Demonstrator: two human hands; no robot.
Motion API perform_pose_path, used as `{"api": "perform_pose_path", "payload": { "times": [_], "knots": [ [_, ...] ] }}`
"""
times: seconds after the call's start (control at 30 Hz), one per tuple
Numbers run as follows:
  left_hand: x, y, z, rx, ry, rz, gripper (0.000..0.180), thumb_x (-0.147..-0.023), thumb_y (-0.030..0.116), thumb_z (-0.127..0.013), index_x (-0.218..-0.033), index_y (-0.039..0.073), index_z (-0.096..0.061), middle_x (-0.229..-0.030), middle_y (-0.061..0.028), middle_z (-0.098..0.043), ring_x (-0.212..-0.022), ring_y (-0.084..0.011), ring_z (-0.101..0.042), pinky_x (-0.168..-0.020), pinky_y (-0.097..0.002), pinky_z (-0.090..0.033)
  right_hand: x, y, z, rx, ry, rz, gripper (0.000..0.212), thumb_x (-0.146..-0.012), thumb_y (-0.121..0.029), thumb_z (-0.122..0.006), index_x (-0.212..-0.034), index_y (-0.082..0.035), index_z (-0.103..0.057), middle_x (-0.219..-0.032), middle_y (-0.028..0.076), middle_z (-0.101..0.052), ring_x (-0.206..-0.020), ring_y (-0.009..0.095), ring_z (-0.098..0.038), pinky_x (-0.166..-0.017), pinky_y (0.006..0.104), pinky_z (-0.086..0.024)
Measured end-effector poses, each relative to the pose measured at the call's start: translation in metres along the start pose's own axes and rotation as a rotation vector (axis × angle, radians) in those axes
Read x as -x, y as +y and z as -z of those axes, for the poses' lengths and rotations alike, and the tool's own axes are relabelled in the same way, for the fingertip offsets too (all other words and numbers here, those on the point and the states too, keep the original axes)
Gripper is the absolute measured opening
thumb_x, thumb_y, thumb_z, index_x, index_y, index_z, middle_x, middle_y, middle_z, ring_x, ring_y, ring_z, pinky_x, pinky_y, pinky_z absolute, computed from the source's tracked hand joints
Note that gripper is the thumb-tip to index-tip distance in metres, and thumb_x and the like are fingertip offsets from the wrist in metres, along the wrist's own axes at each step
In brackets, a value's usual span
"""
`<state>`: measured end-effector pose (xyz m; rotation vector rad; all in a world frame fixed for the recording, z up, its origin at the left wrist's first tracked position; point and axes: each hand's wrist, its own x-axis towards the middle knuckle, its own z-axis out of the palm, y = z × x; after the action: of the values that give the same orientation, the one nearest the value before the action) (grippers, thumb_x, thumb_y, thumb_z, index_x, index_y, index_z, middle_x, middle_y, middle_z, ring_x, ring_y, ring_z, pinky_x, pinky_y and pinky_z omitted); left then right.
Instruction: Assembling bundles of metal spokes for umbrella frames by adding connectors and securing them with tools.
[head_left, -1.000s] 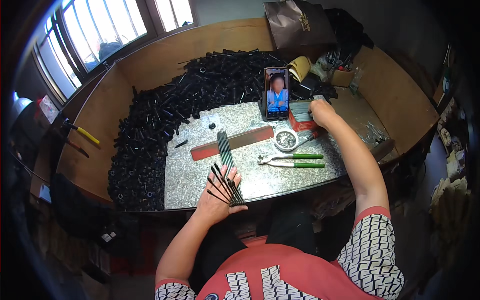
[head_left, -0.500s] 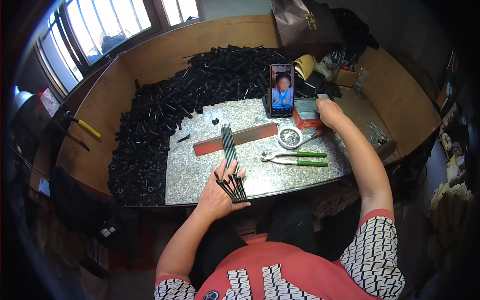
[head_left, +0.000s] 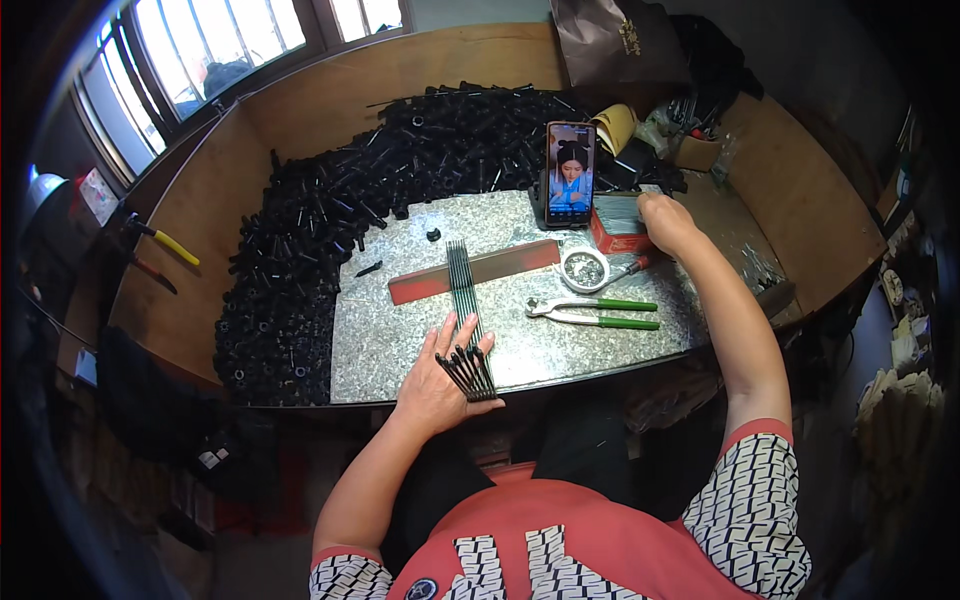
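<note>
My left hand (head_left: 436,384) is at the near edge of the stone-topped table, holding a row of thin dark metal rods (head_left: 462,283). Their black hooked-looking ends fan over my fingers, and the far ends lie across a long reddish bar (head_left: 420,287). At the right, my right hand (head_left: 666,222) is closed at the rear corner of a red box (head_left: 618,238) containing thin greyish rods. Its fingertips are partly hidden, so I cannot make out what they pinch. Green-handled pincers (head_left: 595,312) and a white round dish (head_left: 584,269) of small shiny bits lie between my hands.
A large heap of black tubular parts (head_left: 330,225) covers the left and back. A phone (head_left: 569,175) stands upright behind the box. Wooden side boards (head_left: 810,190) enclose the table. A yellow-handled tool (head_left: 176,247) hangs at the left. A screwdriver (head_left: 628,268) lies beside the dish.
The black rod ends over my left hand sit in a more even row. My right hand stays at the box with little movement. The whole view has shifted slightly.
</note>
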<state>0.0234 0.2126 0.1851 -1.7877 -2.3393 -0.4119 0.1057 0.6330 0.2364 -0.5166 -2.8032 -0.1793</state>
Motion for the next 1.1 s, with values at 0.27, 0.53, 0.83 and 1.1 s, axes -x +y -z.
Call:
{"api": "perform_pose_path", "payload": {
  "times": [0.27, 0.53, 0.83, 1.1],
  "knots": [
    [-0.001, -0.002, -0.002, 0.011, -0.023, 0.010, 0.087, -0.069, 0.059, -0.070, -0.136, 0.010, -0.044, -0.144, -0.0183, -0.034, -0.135, -0.0415, -0.028, -0.107, -0.0540, -0.029, -0.008, -0.001, -0.002, 0.049, -0.210, -0.011, 0.017, -0.080, -0.004, -0.050, -0.087, 0.001, -0.065, -0.096, 0.022, -0.065, -0.093, 0.036, -0.063, -0.080, 0.0421, -0.051],
    [0.000, -0.001, -0.002, 0.008, -0.037, 0.019, 0.086, -0.070, 0.059, -0.069, -0.136, 0.010, -0.045, -0.145, -0.0167, -0.033, -0.136, -0.0408, -0.026, -0.107, -0.0536, -0.028, 0.003, -0.002, 0.002, 0.127, -0.026, 0.080, 0.017, -0.083, -0.003, -0.047, -0.092, 0.001, -0.061, -0.103, 0.019, -0.062, -0.101, 0.034, -0.059, -0.083, 0.0416, -0.050],
    [-0.001, -0.003, 0.000, 0.002, -0.075, 0.031, 0.088, -0.070, 0.060, -0.069, -0.137, 0.010, -0.042, -0.145, -0.0169, -0.032, -0.136, -0.0396, -0.026, -0.109, -0.0516, -0.026, 0.008, -0.068, 0.028, -0.088, 0.114, 0.191, 0.022, -0.073, 0.007, -0.050, -0.094, -0.001, -0.053, -0.094, 0.020, -0.057, -0.095, 0.038, -0.056, -0.078, 0.0432, -0.048],
    [0.000, -0.001, -0.003, -0.009, -0.052, 0.027, 0.092, -0.069, 0.061, -0.069, -0.139, 0.009, -0.039, -0.147, -0.0182, -0.030, -0.137, -0.0384, -0.026, -0.111, -0.0498, -0.024, -0.017, -0.156, -0.016, -0.267, 0.139, 0.532, 0.038, -0.075, 0.002, -0.053, -0.110, -0.009, -0.061, -0.092, 0.010, -0.059, -0.093, 0.029, -0.058, -0.079, 0.0379, -0.049]
  ]
}}
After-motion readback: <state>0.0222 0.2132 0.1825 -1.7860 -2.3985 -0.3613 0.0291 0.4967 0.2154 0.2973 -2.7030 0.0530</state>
